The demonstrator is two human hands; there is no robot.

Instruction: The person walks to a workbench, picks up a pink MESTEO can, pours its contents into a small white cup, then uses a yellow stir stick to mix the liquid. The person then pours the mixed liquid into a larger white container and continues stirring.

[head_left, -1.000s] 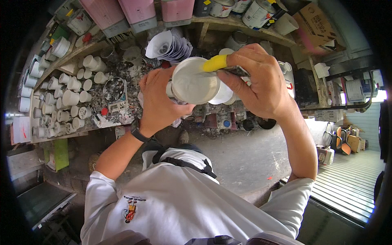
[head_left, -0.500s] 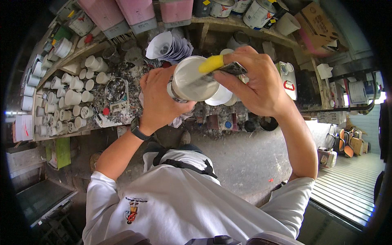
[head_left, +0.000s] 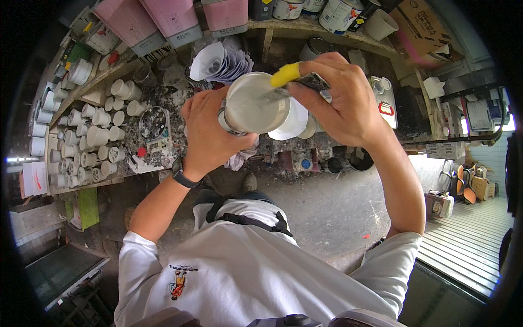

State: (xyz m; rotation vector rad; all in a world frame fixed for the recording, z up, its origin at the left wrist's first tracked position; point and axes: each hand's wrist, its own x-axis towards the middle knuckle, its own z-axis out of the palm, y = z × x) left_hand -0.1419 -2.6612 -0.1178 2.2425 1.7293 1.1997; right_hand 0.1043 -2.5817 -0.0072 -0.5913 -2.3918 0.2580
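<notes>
My left hand [head_left: 211, 126] is closed around the side of a white cup [head_left: 258, 121] tilted so its open mouth shows, with pale whitish liquid inside. My right hand [head_left: 339, 101] pinches a flat, dark speckled stirring stick [head_left: 315, 81] over the rim. The stick's lower end is blurred in the cup. Something yellow [head_left: 285, 74] covers the tip of my right index finger. Behind the cup, a white paper cone or funnel [head_left: 294, 121] partly shows. A stack of white paper strainer cones [head_left: 210, 61] stands just beyond my left hand.
Many small whitish cups [head_left: 98, 135] crowd the bench at left, beside a paint-spattered scale [head_left: 158, 146]. Pink-and-grey containers [head_left: 173, 20] and paint cans [head_left: 340, 15] line the shelf above. A rectangular tin [head_left: 385, 104] with a red cap stands at right.
The stick has shifted slightly inside the cup, its lower end still blurred. Both hands keep their grip, and the cup sits slightly further left in the view.
</notes>
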